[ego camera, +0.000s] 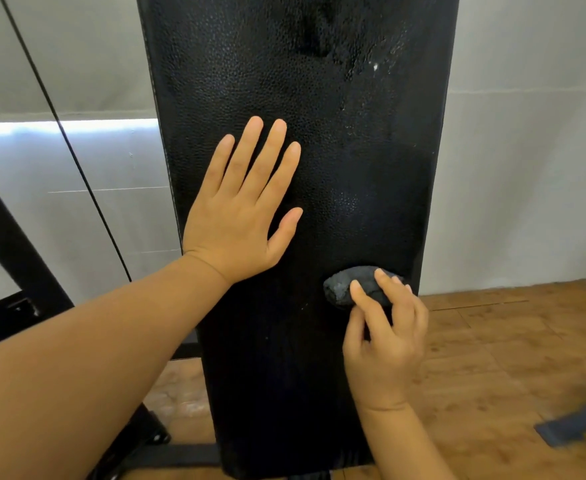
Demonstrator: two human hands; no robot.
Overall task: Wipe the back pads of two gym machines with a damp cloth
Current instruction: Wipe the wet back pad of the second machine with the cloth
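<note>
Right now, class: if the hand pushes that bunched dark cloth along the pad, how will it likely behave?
The cloth looks soft and wadded, so it probably squashes rather than rolls. Against the pebbled back pad, it likely drags. The right hand pinches it easily, suggesting it is light.

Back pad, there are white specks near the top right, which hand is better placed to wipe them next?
Right. The right hand already holds the cloth against the back pad; the left hand lies flat, empty.

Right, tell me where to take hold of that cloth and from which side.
Grip the cloth across its bunched middle, coming from below as the right hand does now. It is wadded into a lump against the pad, so fingertips over the top and thumb underneath should hold it, probably leaving its face free to wipe.
</note>
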